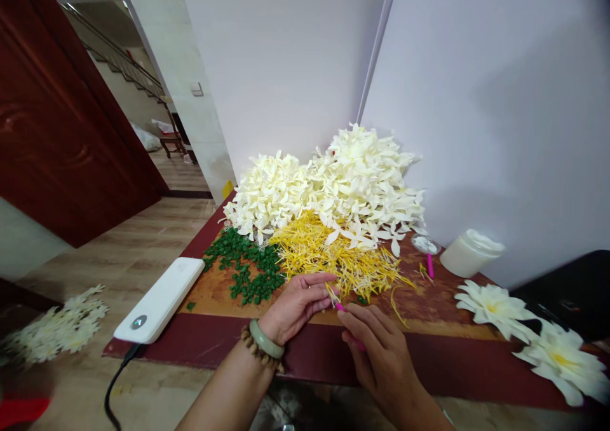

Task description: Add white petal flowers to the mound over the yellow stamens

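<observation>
Lower centre of frame: we see the left hand (pixel 300 301) pinching yellow strands (pixel 330 289), the right hand (pixel 384 348) closed around a pink-handled tool (pixel 340 306), its tip at the strands. We note a yellow heap (pixel 333 253) just above, green pieces (pixel 257 278) centre-left, white petals (pixel 366 170) upper centre.

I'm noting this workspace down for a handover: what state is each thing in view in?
Left hand: pinching yellow strands
Right hand: closed around pink tool
Yellow pile: loose, tangled
Green pieces: scattered loose on the table
White petals: loose, heaped
Large white flowers: assembled, lying at right
White jar: upright; open or lidded, can't tell
White device: lying flat, cable plugged in
Wooden door: open
</observation>
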The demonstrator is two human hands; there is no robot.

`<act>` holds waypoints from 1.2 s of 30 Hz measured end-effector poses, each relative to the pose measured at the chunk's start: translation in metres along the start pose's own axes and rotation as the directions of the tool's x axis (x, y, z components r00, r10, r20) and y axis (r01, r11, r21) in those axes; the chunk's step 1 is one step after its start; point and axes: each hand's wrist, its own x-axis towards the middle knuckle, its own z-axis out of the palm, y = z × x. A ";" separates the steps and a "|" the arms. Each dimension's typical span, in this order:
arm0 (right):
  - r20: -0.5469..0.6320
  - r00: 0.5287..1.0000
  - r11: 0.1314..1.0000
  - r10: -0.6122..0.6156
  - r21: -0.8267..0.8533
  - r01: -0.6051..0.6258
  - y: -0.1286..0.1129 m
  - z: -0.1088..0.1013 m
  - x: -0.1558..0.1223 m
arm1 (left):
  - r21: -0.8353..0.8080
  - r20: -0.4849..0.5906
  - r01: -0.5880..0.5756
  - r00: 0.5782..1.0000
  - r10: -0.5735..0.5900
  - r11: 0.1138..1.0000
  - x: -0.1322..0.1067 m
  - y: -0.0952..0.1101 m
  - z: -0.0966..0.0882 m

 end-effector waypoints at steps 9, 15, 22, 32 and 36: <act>-0.002 1.000 0.997 -0.029 -0.077 0.028 -0.003 0.004 0.001 | 0.020 -0.021 -0.030 0.999 0.030 0.999 -0.002 0.001 0.002; -0.001 0.998 0.991 -0.062 -0.120 0.061 -0.004 0.005 0.000 | -0.089 -0.088 -0.052 0.995 0.045 0.995 -0.001 0.000 0.001; -0.001 0.998 0.983 -0.070 -0.168 0.069 -0.006 0.013 -0.010 | -0.192 -0.048 -0.034 0.999 0.025 0.981 -0.002 0.003 -0.001; -0.153 0.975 0.962 0.159 -0.199 -0.188 -0.013 0.033 -0.008 | -0.150 0.037 -0.007 0.999 0.012 0.989 -0.004 0.000 0.003; -0.162 0.966 0.961 0.200 -0.158 -0.226 -0.015 0.033 -0.006 | -0.148 0.034 0.002 0.999 0.003 0.989 -0.003 0.000 0.002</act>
